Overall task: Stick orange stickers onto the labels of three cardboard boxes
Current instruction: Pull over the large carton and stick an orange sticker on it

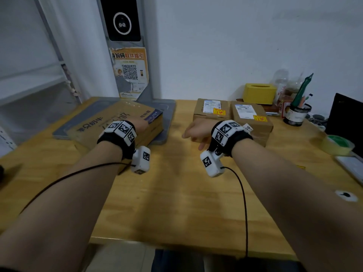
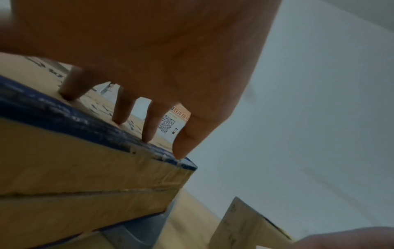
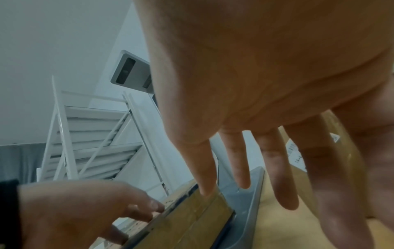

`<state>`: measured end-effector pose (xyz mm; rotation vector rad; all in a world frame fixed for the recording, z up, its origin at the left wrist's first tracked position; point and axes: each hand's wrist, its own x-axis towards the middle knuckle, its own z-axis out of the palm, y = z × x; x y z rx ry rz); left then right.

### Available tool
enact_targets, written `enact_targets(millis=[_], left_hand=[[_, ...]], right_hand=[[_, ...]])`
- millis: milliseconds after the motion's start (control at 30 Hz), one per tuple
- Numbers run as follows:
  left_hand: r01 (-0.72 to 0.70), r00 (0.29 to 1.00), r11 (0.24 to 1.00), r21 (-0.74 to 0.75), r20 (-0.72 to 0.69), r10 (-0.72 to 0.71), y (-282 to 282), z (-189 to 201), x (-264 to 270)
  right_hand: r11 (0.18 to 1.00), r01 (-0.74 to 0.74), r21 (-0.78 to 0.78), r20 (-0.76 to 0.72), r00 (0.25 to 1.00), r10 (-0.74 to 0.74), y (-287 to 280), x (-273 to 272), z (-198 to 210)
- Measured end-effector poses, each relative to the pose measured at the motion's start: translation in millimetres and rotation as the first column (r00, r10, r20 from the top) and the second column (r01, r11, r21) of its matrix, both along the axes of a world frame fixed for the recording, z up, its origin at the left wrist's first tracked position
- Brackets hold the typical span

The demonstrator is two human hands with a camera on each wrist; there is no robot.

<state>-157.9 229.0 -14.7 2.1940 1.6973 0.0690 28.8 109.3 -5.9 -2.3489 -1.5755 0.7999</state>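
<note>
Head view: left hand (image 1: 137, 124) flat, fingertips (image 2: 119, 120) on the large flat cardboard box (image 1: 117, 122); right hand (image 1: 196, 132) loosely spread, holding nothing, above the wooden table (image 1: 176, 193).

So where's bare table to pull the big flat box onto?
Bare wood runs along the near table edge, between both forearms, and between the flat box and two small boxes. The right end is crowded: tape roll, pen cup.

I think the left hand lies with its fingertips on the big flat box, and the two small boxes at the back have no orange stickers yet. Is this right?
Not quite. The left hand does touch the big flat box, but both small boxes already carry orange stickers: the left small box and the right small box, as the head view shows.
</note>
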Motion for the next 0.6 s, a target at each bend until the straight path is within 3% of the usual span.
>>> enact_targets(millis=[133,267,433,500,600], left_hand=[[0.045,0.994,0.996,-0.074,0.105,-0.037,-12,6,17],[0.040,0.947,0.989,-0.140,0.320,0.007,-26,11,42],[0.033,0.804,0.944,-0.329,0.570,0.170,-43,27,55],[-0.034,0.789,0.977,-0.212,0.594,0.157,-31,32,41],[-0.162,0.855,0.986,-0.049,0.492,0.165,-18,33,9]], right_hand=[[1.000,0.018,-0.012,-0.020,1.000,-0.019,-1,-4,-4],[0.999,0.044,0.006,-0.036,0.998,-0.043,-2,0,-5],[0.997,0.063,0.048,-0.049,0.997,-0.061,-3,2,1],[0.996,0.072,0.059,-0.072,0.995,-0.068,-3,-1,4],[0.997,0.051,0.049,-0.078,0.996,-0.047,-2,-7,7]])
